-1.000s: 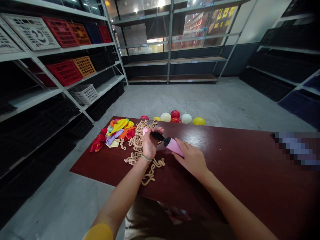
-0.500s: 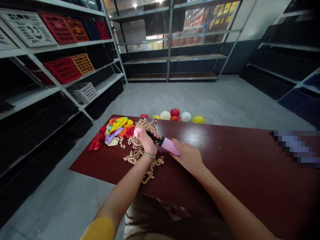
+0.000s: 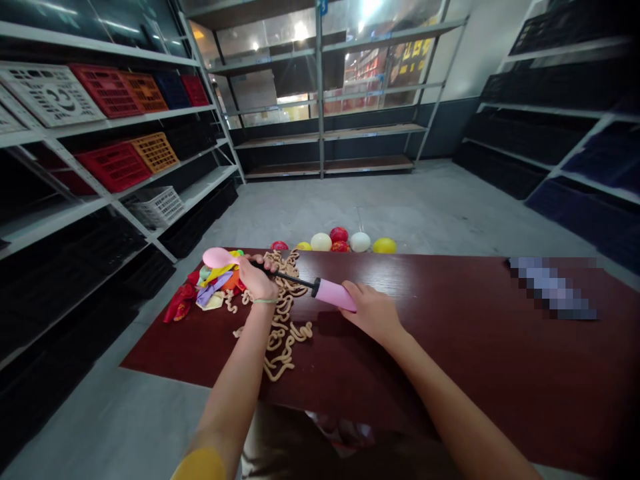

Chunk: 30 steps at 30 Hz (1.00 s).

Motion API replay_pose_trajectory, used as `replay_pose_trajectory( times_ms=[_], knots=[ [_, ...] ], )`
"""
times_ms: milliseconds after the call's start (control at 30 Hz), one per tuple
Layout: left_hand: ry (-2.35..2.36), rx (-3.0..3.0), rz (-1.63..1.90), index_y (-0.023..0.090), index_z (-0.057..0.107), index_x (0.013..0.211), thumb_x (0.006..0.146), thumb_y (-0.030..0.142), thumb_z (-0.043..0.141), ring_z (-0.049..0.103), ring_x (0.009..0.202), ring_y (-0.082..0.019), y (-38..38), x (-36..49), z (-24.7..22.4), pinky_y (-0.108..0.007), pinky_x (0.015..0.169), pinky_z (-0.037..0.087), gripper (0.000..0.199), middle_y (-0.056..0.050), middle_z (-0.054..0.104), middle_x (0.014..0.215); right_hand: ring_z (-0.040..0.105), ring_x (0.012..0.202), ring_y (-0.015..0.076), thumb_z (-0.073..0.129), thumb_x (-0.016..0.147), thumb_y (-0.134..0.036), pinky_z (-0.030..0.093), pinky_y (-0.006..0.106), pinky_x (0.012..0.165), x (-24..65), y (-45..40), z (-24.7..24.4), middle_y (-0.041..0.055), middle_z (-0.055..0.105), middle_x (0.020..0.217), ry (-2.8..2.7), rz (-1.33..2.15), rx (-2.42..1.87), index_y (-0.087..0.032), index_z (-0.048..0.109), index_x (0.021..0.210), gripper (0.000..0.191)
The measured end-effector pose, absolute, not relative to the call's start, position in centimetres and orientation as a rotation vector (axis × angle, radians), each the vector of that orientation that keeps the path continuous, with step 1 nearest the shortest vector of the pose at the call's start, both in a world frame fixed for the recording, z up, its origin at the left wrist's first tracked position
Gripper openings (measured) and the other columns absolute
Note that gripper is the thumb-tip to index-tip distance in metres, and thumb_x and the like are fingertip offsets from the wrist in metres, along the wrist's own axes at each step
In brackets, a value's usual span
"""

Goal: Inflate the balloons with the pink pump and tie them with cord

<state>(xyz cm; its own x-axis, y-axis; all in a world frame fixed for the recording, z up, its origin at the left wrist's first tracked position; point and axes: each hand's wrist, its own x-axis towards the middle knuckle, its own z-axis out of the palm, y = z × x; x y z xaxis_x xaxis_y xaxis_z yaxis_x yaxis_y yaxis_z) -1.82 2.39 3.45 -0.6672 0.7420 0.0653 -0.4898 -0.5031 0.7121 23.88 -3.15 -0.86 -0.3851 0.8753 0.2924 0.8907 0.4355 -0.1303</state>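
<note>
A balloon pump (image 3: 330, 293) with a pink barrel is held over the table, its black rod drawn out. My right hand (image 3: 374, 313) is closed round the barrel. My left hand (image 3: 259, 280) grips the black end at the left, where a pink balloon (image 3: 216, 257), partly filled, points away to the left. Below that balloon lies a heap of flat balloons (image 3: 213, 290) in red, yellow, purple and other colours. Tan squiggly long balloons (image 3: 281, 330) are strewn beneath and beside my left hand.
The dark red table (image 3: 425, 373) spans the front, with a blurred-out item (image 3: 553, 290) at its right. Several inflated balloons (image 3: 321, 242) show beyond its far edge, near the floor. Shelves with crates (image 3: 115, 167) stand left; a metal rack (image 3: 321, 100) stands behind.
My left hand has moved left, away from my right, pulling the pump's rod out of the barrel. The pink balloon now shows longer and fuller. The view has tilted up slightly.
</note>
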Motion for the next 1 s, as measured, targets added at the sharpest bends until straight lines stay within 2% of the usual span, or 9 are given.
replay_pose_trajectory(
  times_ms=[67,133,467,667,1000],
  knots=[
    [0.821,0.405,2.224,0.02,0.056,0.093,0.096,0.054,0.044,0.032,0.044,-0.005,2.3,-1.9,3.0,-0.019,0.041,0.028,0.036,0.007,0.039,0.062,0.063,0.093,0.0232,0.06,0.084,-0.038,0.039,0.03,0.07,24.0,-3.1,-0.8,0.0071,0.069,0.109,-2.42,-0.064,-1.48,-0.024,0.055,0.124,0.042],
    [0.767,0.376,2.221,0.02,0.053,0.092,0.093,0.053,0.05,0.031,0.043,-0.005,2.1,-2.2,2.7,-0.02,0.041,0.026,0.034,0.008,0.035,0.06,0.062,0.095,0.0231,0.061,0.083,-0.035,0.039,0.03,0.073,24.0,-3.0,-0.8,0.0075,0.068,0.111,-2.441,-0.058,-1.453,-0.023,0.055,0.124,0.043],
    [0.575,0.409,2.096,0.023,0.052,0.092,0.093,0.054,0.054,0.04,0.047,-0.008,1.0,-2.2,3.1,-0.021,0.047,0.032,0.031,0.004,0.047,0.064,0.063,0.092,0.0217,0.057,0.086,-0.038,0.035,0.029,0.07,24.2,-2.7,-1.7,0.0054,0.069,0.105,-2.402,-0.028,-1.485,-0.022,0.056,0.12,0.038],
    [0.43,0.405,2.049,0.023,0.048,0.086,0.091,0.046,0.061,0.041,0.049,-0.008,0.7,-0.6,2.8,-0.021,0.048,0.033,0.027,0.004,0.045,0.065,0.064,0.089,0.0214,0.057,0.084,-0.037,0.033,0.029,0.065,23.2,-3.0,-1.9,0.0043,0.07,0.104,-2.347,-0.013,-1.482,-0.023,0.058,0.117,0.036],
    [0.73,0.457,2.016,0.022,0.043,0.078,0.092,0.04,0.055,0.04,0.042,-0.008,-0.2,5.4,1.7,-0.022,0.044,0.033,0.026,0.005,0.044,0.058,0.065,0.085,0.0196,0.058,0.082,-0.035,0.034,0.028,0.064,21.1,-4.1,-1.9,0.0042,0.071,0.103,-2.284,0.034,-1.482,-0.022,0.059,0.118,0.038]
  ],
)
